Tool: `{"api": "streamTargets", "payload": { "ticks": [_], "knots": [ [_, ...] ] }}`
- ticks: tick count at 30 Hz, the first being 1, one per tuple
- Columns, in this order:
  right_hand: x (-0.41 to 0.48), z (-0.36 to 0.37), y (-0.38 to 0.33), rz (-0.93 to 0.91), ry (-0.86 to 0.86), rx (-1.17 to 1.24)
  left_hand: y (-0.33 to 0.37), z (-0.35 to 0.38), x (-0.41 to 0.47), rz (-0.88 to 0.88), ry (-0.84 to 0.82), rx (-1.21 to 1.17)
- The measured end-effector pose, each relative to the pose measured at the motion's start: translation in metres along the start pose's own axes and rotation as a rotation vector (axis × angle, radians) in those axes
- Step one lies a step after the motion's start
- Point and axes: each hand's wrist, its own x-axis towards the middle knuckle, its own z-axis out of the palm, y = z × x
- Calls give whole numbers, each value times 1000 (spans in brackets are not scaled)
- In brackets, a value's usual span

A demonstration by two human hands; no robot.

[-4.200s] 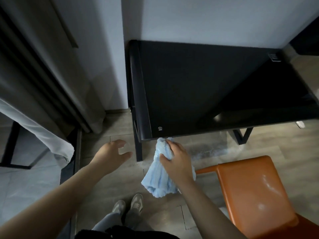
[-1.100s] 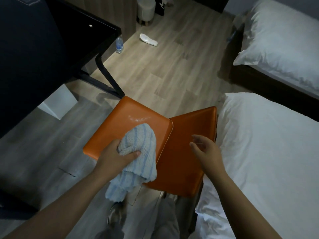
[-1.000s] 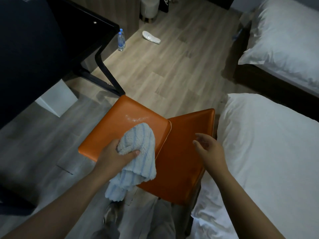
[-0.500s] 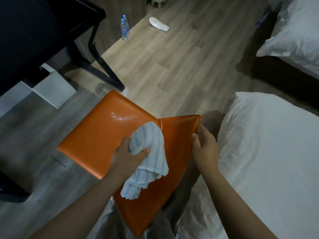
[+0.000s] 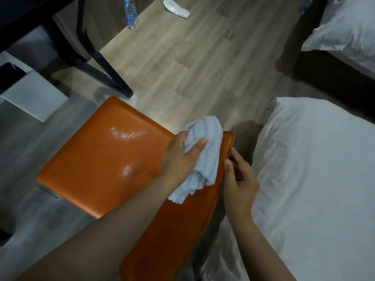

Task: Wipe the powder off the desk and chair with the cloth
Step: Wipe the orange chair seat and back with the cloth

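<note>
Cloth (image 5: 207,147) is clenched in left hand (image 5: 180,157) above powdered chair (image 5: 97,163) — backrest edge is pinched by right hand (image 5: 239,179).

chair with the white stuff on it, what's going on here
A person is cleaning an orange chair. The left hand grips a blue-striped cloth, pressed where the seat meets the back, while the right hand holds the back's edge. Two patches of white powder lie on the seat, not yet wiped.
</note>
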Motion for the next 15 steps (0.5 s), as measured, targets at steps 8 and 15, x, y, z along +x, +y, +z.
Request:
{"api": "streamTargets", "payload": {
  "ticks": [8, 15],
  "knots": [
    [1, -2, -2, -16, 5, 78, -4, 19, -8, 28, -140, 111],
    [3, -3, -4, 41, -18, 184, -9, 30, 4, 49, -85, 108]
  ]
}}
